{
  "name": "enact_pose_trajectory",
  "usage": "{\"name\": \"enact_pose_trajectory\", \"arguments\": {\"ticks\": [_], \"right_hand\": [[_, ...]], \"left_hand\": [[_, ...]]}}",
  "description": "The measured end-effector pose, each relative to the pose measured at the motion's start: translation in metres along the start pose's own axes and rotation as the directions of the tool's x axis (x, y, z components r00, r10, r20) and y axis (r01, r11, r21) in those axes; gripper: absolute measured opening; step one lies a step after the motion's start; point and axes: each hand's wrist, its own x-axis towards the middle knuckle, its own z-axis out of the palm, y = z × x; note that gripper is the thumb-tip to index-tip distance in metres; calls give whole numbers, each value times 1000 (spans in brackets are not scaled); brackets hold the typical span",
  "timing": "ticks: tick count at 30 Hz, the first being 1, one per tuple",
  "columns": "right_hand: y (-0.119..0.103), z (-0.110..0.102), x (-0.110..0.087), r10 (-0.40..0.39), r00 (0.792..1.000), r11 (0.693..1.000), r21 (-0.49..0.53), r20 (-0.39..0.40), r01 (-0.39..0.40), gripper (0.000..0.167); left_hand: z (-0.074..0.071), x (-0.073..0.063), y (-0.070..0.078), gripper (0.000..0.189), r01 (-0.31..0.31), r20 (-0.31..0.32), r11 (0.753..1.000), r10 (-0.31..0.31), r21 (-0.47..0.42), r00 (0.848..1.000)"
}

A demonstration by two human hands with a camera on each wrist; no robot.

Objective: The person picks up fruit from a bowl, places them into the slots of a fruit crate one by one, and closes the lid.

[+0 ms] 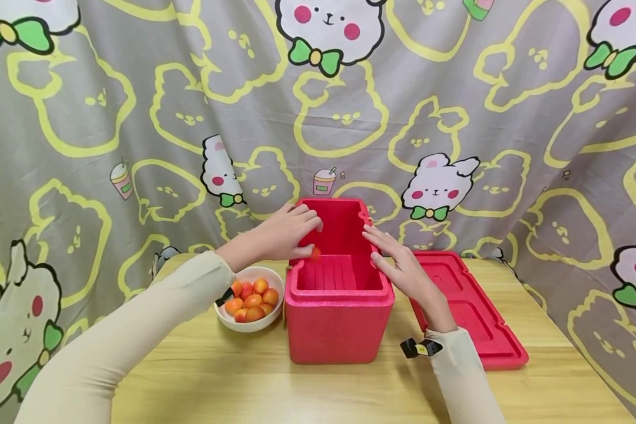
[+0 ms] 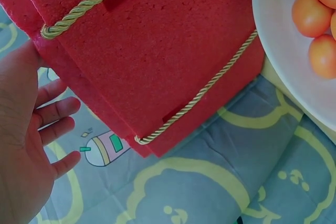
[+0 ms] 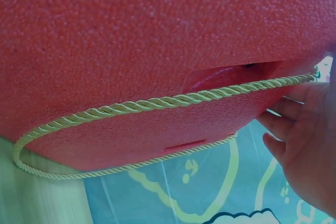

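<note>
An uncovered red foam box [image 1: 339, 333] stands on the table. My left hand [image 1: 288, 232] is over its left rim, fingers bent down loosely and thumb apart. A blurred orange-red fruit [image 1: 316, 253] is just beyond the thumb tip, over the box's inside. In the left wrist view the fingers are spread, and the box wall hides the thumb's end. My right hand [image 1: 403, 265] rests its extended fingers on the box's right rim. Left of the box is a white bowl [image 1: 248, 325] of small orange fruits [image 1: 253, 300] that look like tomatoes.
The red lid [image 1: 479, 324] lies on the wooden table [image 1: 217, 377] right of the box. Gold cord handles [image 2: 205, 90] hang along the box sides. Behind the table hangs a patterned grey curtain [image 1: 265, 118].
</note>
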Motion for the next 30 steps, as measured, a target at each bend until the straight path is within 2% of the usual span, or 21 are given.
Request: {"name": "enact_pose_trajectory", "arguments": {"ticks": [18, 25, 30], "right_hand": [[2, -1, 0, 0, 1000, 1000, -2, -1, 0, 58], [0, 0, 0, 4, 1000, 1000, -2, 0, -4, 58], [-1, 0, -1, 6, 1000, 1000, -2, -3, -6, 58]], "left_hand": [[0, -2, -1, 32, 8, -14, 1000, -8, -10, 1000], [2, -11, -7, 32, 23, -67, 999, -25, -33, 997], [6, -23, -18, 30, 53, -110, 996, -60, -67, 992]]}}
